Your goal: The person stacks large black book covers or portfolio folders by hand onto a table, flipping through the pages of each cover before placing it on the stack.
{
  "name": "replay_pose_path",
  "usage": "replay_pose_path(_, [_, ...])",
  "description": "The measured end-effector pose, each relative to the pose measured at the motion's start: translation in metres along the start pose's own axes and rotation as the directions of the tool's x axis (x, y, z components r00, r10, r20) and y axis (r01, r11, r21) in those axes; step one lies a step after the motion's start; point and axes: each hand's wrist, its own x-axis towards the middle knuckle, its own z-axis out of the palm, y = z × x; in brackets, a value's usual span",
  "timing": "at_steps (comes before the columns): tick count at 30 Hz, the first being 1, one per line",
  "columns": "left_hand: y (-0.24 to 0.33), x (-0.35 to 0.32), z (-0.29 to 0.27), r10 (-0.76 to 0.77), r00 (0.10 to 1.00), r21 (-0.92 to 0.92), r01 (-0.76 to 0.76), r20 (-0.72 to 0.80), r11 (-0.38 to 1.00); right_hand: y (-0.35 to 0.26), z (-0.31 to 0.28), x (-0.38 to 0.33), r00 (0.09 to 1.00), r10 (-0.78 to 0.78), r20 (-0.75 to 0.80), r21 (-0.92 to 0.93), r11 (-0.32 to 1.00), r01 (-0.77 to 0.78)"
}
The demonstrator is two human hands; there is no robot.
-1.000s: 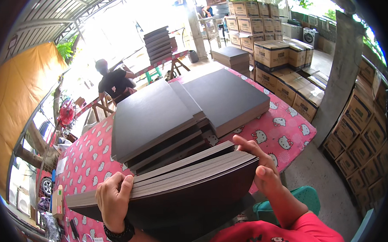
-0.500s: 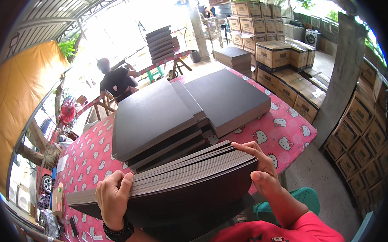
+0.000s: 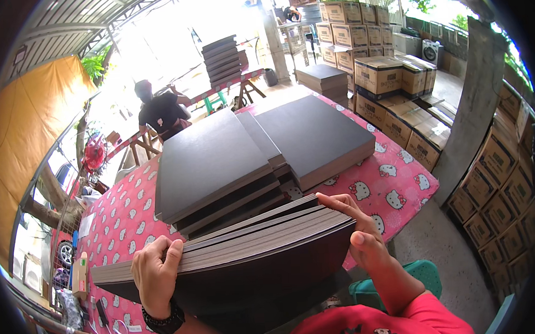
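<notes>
In the head view, the thick bundle of black sheets with pale grey edges (image 3: 242, 281) is held standing on its long side at the near edge of the table, in front of the person's body. The left hand (image 3: 156, 273), with a black band (image 3: 165, 319) on the wrist, is gripping the upper edge of this bundle toward its left end, and its thumb is pressed over the edges. The right hand (image 3: 361, 225) is half open at the right end: the forefinger touches the upper corner, and the thumb is raised, apart from the front face. Next to this forefinger, the edges are parted by a dark, narrow gap.

Behind the bundle, on the table with a pink cover of white cat faces (image 3: 123, 212), there lie a dark grey stack of large flat boards (image 3: 210, 157) on the left and a second dark grey flat stack (image 3: 314, 135) on the right. A green plastic seat (image 3: 424, 276) is near the right forearm. Farther away are a co-worker in a black shirt (image 3: 161, 114), a red round fan (image 3: 94, 152) and brown cardboard cartons (image 3: 377, 74).
</notes>
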Motion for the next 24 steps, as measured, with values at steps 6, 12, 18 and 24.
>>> replay_pose_path(6, [0.003,0.002,0.000,-0.003,1.000,0.002,0.003,0.001,1.000,0.002,-0.003,0.000,1.000,-0.008,-0.003,-0.017,1.000,0.008])
replay_pose_path(12, [-0.009,-0.002,0.001,0.094,0.995,0.078,-0.092,-0.026,0.993,-0.003,-0.017,0.031,0.910,0.386,0.154,0.442,0.797,-0.412])
replay_pose_path(18, [-0.014,-0.016,-0.013,0.357,0.933,0.010,-0.358,0.056,0.934,0.006,-0.035,0.068,0.870,0.430,0.240,0.126,0.875,-0.467])
replay_pose_path(24, [-0.003,-0.023,-0.020,0.479,0.873,0.221,-0.487,0.095,0.845,0.079,-0.016,0.082,0.989,-0.097,0.109,-0.030,0.994,0.101])
